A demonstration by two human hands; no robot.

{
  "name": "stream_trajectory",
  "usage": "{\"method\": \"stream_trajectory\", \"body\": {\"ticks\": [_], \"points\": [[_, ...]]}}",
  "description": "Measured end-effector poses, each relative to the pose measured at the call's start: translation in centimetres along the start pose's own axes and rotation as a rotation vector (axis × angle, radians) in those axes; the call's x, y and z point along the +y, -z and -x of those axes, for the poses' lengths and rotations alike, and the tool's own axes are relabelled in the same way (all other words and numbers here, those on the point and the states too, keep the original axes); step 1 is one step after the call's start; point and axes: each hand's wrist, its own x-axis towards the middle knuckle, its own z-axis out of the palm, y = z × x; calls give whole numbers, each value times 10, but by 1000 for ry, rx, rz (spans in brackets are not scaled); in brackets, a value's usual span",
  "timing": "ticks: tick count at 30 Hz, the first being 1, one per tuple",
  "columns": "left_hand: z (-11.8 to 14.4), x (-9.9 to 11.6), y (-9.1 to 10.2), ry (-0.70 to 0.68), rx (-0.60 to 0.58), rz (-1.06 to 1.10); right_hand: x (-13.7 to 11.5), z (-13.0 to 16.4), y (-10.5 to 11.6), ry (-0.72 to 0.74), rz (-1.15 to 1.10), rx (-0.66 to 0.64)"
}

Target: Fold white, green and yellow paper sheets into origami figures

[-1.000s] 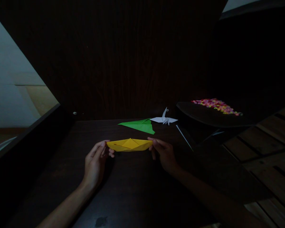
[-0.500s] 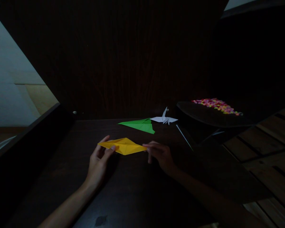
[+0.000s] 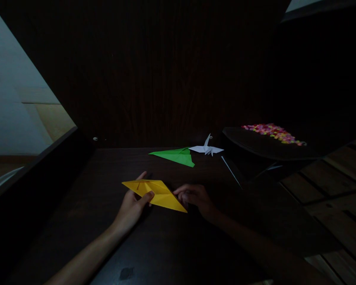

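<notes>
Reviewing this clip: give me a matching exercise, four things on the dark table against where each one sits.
Things:
1. yellow folded paper
2. green folded paper
3. white paper crane
4. coloured beads

Places:
A. on the dark tray at far right
B. right of the green piece
C. between both hands
D. behind the yellow piece, left of the crane

Pairs: 1-C, 2-D, 3-B, 4-A

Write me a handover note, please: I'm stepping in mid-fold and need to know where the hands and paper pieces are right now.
Left hand: pinching the yellow folded paper, thumb on top, near its left end.
Right hand: fingers curled at the paper's right tip; whether it grips cannot be told.
Yellow piece: a flat, pointed diamond shape, low over the dark table.
Done: green folded paper and white paper crane sit finished at the table's far edge.
Left: the yellow piece is still a flat fold, not a finished figure.
</notes>
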Motion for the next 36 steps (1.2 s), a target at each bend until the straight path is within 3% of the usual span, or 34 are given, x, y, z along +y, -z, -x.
{"method": "stream_trajectory", "body": {"ticks": [10, 14, 21, 36], "points": [[6, -1, -9, 36, -292, -7, 10, 1, -7, -114, -14, -106], [7, 0, -10, 19, -348, -62, 7, 2, -10, -153, -61, -183], [5, -4, -8, 45, -479, -88, 4, 5, -11, -237, 14, -158], [6, -12, -7, 36, -567, -127, 8, 4, -21, -208, 69, -76]]}}
